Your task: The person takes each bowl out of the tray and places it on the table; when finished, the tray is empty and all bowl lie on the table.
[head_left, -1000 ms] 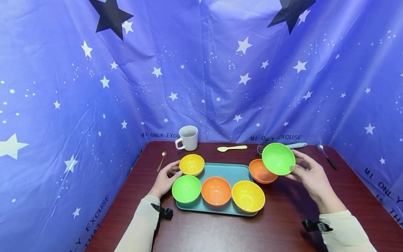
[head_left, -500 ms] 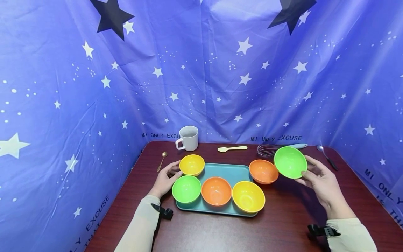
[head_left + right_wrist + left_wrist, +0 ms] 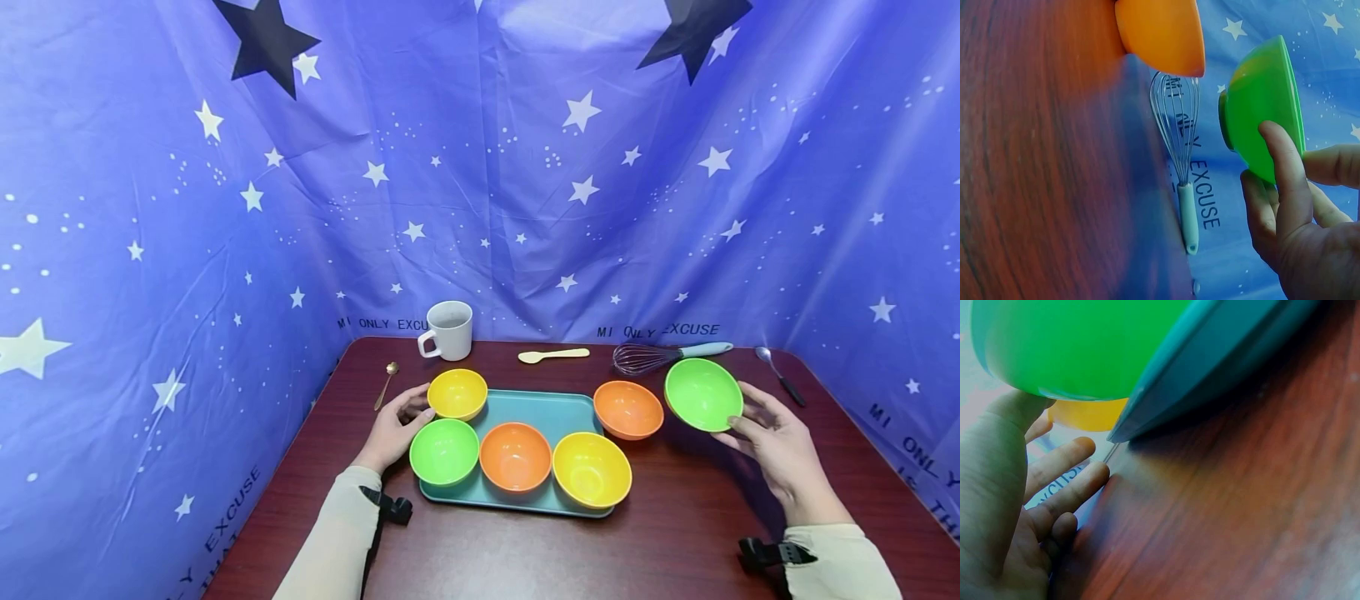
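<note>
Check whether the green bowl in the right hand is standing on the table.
No, the right wrist view shows the right hand holding the green bowl with its base off the wood-grained table.

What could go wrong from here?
The right hand holds the raised green bowl from one side only, so it might tip or slip. Lowered carelessly, it could clip the neighbouring orange bowl or land on the whisk. The left hand might nudge the rear yellow bowl beside it.

Left sleeve (image 3: 330, 529): plain cream cloth
Right sleeve (image 3: 843, 567): cream too
Left wristband (image 3: 378, 498): black, chunky block (image 3: 401, 509) attached
Right wristband (image 3: 787, 552): black, small pale marks
</note>
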A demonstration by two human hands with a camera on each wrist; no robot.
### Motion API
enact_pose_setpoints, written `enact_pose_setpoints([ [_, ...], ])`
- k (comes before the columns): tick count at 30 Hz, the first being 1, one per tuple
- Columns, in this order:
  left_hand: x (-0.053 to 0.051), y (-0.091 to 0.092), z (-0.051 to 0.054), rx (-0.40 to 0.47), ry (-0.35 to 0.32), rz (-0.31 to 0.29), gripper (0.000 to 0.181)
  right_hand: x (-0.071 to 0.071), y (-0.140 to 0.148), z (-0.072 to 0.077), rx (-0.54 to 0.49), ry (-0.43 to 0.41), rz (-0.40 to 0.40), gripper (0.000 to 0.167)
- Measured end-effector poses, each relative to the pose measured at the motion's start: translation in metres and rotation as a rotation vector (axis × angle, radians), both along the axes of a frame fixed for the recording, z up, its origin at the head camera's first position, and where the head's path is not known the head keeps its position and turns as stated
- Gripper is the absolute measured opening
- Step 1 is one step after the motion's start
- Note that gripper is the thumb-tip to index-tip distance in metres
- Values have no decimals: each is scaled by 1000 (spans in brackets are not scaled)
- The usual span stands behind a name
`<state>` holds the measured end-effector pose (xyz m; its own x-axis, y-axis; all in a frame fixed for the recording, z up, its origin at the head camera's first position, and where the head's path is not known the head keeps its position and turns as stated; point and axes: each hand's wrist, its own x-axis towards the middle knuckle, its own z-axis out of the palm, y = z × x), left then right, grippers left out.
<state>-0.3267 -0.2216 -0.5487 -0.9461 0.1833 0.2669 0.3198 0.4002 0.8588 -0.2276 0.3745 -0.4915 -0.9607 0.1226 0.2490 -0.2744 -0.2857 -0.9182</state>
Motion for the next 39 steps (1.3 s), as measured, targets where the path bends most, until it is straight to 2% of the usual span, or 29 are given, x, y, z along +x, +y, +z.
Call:
enact_pose_setpoints([
  [4, 0, 0, 0, 0, 0, 2, 50, 0, 3, -3, -17, -6, -3, 61],
  [12, 1, 1, 2, 2, 18, 0, 51, 0, 8, -9, 22, -63, -47, 57],
  [21, 1, 1, 1, 4, 21, -3, 50, 0, 17, -15, -37, -110, 38, 53],
  [30, 0, 1, 0, 16, 26, -7, 49, 0, 22, -22, 46, -166, 55, 46],
  [36, 1, 0, 0, 11, 24, -5, 50, 0, 27, -26, 26, -203, 125, 46],
  [39, 0, 0, -1, 12, 24, -10, 50, 0, 29, -27, 28, -224, 126, 44],
])
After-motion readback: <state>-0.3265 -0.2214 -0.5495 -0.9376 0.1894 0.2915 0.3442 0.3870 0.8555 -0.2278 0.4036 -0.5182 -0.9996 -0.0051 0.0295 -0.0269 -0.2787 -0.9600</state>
